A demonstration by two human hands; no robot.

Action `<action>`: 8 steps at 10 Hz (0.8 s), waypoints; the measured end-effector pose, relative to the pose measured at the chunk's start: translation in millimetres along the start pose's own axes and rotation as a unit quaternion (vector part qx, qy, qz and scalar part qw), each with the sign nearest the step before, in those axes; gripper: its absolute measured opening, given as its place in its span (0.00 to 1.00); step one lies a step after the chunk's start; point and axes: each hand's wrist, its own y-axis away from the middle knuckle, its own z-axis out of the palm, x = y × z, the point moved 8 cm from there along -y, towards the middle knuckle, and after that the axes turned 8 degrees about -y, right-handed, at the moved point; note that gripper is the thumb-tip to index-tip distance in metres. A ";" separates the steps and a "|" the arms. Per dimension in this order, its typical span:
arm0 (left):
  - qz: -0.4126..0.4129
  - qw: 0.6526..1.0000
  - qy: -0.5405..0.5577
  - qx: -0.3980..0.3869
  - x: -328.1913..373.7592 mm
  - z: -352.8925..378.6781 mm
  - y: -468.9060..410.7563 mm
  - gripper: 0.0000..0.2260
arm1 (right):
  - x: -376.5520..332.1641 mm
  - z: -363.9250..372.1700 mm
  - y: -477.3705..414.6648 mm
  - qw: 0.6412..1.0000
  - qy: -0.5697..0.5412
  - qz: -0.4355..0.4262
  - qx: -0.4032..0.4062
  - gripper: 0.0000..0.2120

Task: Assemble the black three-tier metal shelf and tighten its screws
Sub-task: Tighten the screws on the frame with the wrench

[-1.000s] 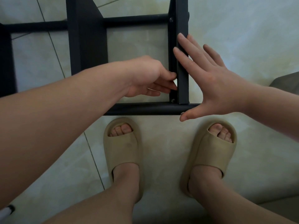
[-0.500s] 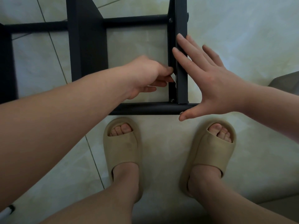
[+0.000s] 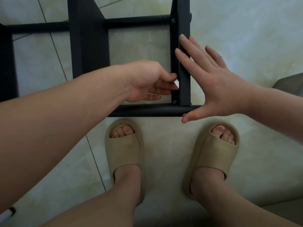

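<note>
Against 1 shelf [image 3: 88,46], left hand [image 3: 147,82] pinches 1 piece [image 3: 176,83], right hand [image 3: 218,86] presses.

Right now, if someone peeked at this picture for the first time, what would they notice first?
Two bare arms stretch over a black metal shelf frame on the pale tiled floor. The right hand presses flat on the frame's side bar, while the left hand pinches a small pale object against that bar's inner side. Below, two feet in tan slide sandals stand by the frame's near edge.
</note>
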 end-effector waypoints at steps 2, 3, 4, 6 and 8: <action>-0.001 1.000 -0.011 0.016 -1.8 -2.9 -0.4 0.04 | -0.7 0.6 -0.2 1.000 -0.002 -0.001 0.000 0.65; -0.002 1.000 -0.018 0.020 -2.4 -4.5 0.2 0.03 | -0.8 0.9 -0.1 1.000 -0.003 -0.001 -0.001 0.65; 0.001 0.999 -0.024 0.027 -3.4 -7.4 0.9 0.03 | -1.0 0.5 0.0 1.000 -0.002 -0.001 -0.001 0.65; 0.007 0.999 -0.036 0.019 -8.8 -11.7 1.6 0.05 | -1.0 1.4 0.1 1.000 -0.005 0.000 -0.001 0.65; 0.014 0.998 -0.061 0.008 -10.7 -14.5 2.3 0.03 | -1.0 1.9 0.2 1.000 -0.006 -0.001 0.000 0.65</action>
